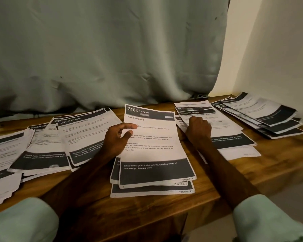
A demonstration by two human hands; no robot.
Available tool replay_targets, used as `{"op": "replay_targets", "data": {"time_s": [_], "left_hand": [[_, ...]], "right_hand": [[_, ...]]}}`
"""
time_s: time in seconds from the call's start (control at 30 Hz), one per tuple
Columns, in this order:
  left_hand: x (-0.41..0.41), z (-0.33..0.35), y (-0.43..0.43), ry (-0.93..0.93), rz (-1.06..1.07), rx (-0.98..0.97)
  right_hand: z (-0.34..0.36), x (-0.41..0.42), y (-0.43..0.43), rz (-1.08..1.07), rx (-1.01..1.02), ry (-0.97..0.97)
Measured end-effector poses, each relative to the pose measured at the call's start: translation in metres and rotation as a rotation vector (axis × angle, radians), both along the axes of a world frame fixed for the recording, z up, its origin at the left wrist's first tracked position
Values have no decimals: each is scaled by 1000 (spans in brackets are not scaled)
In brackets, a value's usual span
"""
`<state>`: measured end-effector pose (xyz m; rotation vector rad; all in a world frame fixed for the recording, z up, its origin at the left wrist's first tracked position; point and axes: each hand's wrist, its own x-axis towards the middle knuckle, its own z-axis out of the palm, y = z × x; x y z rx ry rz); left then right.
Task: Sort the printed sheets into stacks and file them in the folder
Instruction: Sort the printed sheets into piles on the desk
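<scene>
Pinching the left edge of the Sink Unclogging sheet (156,137) between thumb and forefinger, the left hand (117,138) holds it tilted up at its top, its lower end lying on the centre stack (152,191) on the wooden table (252,172). The right hand (198,128) rests knuckles-up on the Dressing Table stack (226,126) just to the right, fingers curled under, so whether they grip a sheet cannot be told. More printed sheets lie fanned in the left piles (87,137) and the far-right pile (262,116).
</scene>
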<state>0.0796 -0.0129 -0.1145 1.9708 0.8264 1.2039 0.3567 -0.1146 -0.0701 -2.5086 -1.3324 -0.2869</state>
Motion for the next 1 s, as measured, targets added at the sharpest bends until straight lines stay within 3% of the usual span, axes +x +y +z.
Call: {"op": "replay_targets", "data": {"time_s": [0.4, 0.73, 1.0], "left_hand": [[-1, 0, -2, 8, -38, -47], [-1, 4, -6, -2, -33, -42], [1, 7, -10, 15, -6, -13]], "right_hand": [[3, 4, -7, -42, 127, 134], [23, 9, -6, -122, 65, 207], [50, -21, -7, -31, 139, 135]]}}
